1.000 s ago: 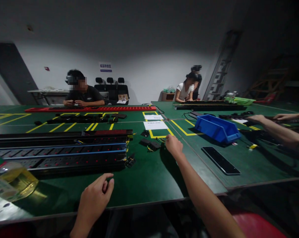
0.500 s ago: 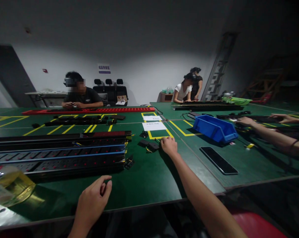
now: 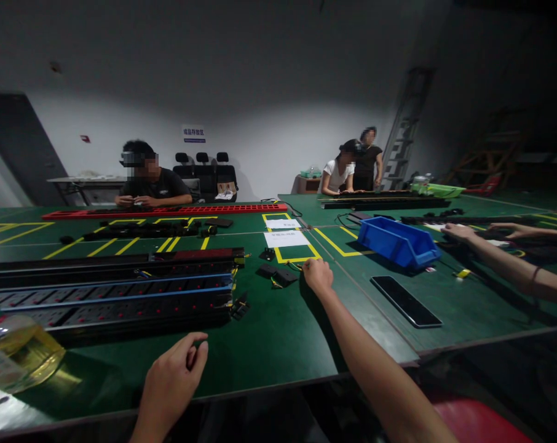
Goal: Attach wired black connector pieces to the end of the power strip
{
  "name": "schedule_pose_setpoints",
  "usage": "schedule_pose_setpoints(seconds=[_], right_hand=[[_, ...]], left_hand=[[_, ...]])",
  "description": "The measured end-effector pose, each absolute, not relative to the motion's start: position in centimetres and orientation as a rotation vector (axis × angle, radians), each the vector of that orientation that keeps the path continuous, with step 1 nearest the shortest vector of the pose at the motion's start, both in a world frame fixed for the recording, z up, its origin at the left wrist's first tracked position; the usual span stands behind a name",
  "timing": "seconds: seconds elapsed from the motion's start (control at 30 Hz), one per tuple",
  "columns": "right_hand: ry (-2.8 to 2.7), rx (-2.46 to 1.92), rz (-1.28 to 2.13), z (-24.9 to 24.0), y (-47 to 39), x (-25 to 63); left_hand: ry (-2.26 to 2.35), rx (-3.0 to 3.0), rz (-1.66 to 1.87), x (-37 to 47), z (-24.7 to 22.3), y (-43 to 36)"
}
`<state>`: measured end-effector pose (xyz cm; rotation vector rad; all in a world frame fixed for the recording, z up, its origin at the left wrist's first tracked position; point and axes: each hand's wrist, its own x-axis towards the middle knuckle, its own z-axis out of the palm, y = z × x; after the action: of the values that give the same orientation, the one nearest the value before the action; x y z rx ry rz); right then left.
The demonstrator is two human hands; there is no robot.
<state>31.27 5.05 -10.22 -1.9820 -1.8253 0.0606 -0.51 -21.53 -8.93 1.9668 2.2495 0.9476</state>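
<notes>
My right hand [image 3: 318, 275] reaches forward over the green table, its fingers bent together on a thin yellow-green wire [image 3: 295, 266]. Just left of those fingertips lie black plastic pieces [image 3: 277, 274] with short coloured wires. My left hand [image 3: 174, 372] rests near the front edge, loosely curled, with thumb and index finger a little apart and nothing visible between them. Beyond it, long black strips with socket-like modules and red dots [image 3: 144, 297] extend to the left. A small black part [image 3: 240, 306] sits at their right end.
A bottle of yellow liquid [image 3: 23, 351] stands at the left front. Right of my arm are a phone [image 3: 405, 301] and a blue bin [image 3: 398, 243]. A co-worker's hands [image 3: 460, 234] are at the far right. White papers [image 3: 285, 238] and a red rail [image 3: 168, 210] lie farther back.
My right hand has shifted slightly right of the black pieces, and more of the wire shows. My left hand is nearly still. The co-worker's hands on the right have moved slightly.
</notes>
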Motion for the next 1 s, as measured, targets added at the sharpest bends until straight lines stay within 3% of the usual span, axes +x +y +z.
schedule_pose_setpoints(seconds=[0.27,0.53,1.0], right_hand=[[-1.714,-1.967,0.099,-9.6,4.9,30.9],[-1.754,-1.673,0.15,-9.1,4.6,30.1],[-1.872,-1.995,-0.071,-8.5,3.9,30.4]], left_hand=[[2.24,1.969,0.978,-0.4,-8.7,-21.5],[2.26,1.949,0.968,-0.4,-8.7,-21.5],[2.24,1.949,0.958,-1.5,-10.3,-21.3]])
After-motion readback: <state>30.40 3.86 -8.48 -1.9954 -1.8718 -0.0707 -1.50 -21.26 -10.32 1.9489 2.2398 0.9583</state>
